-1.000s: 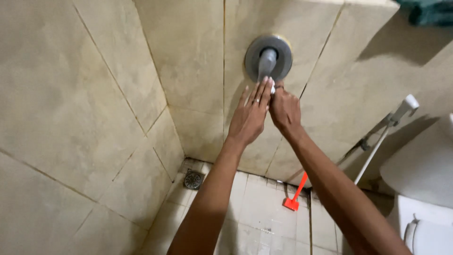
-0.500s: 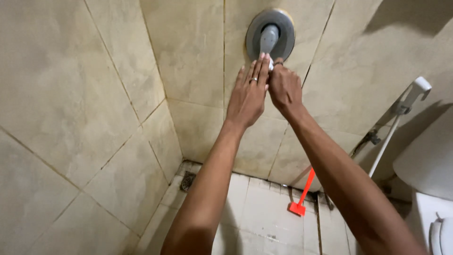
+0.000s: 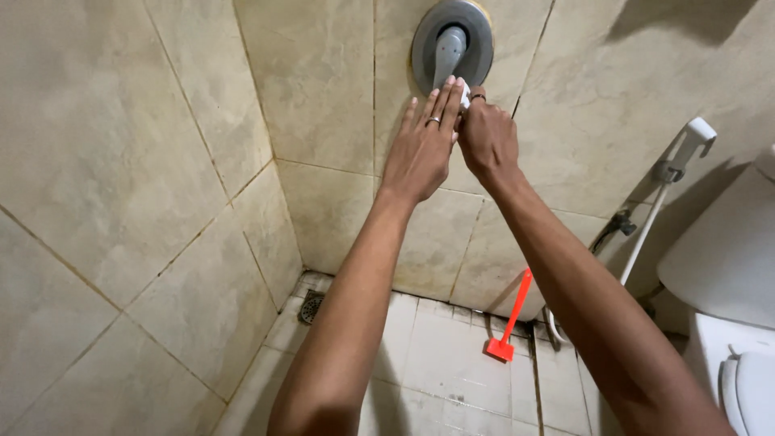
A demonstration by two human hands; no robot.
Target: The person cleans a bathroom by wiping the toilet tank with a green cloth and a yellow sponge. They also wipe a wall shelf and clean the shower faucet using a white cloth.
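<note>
Right hand grip: right hand [image 3: 484, 141] pinches a small white thing [image 3: 466, 95] (partly hidden).
Left hand: left hand [image 3: 421, 149] flat, open, on the beige wall tile [image 3: 323, 89].
Spot: just under the round grey metal tap [image 3: 452, 44].

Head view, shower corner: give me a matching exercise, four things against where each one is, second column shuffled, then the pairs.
Things:
1. round grey valve plate with lever
2. red scraper
3. floor drain
4. white hand sprayer

Places:
A. in the floor at the corner of the two walls
B. leaning against the wall, blade end on the floor tiles
C. hung on the wall beside the toilet
D. high on the wall, just above the left hand and right hand

Pairs: 1-D, 2-B, 3-A, 4-C
</note>
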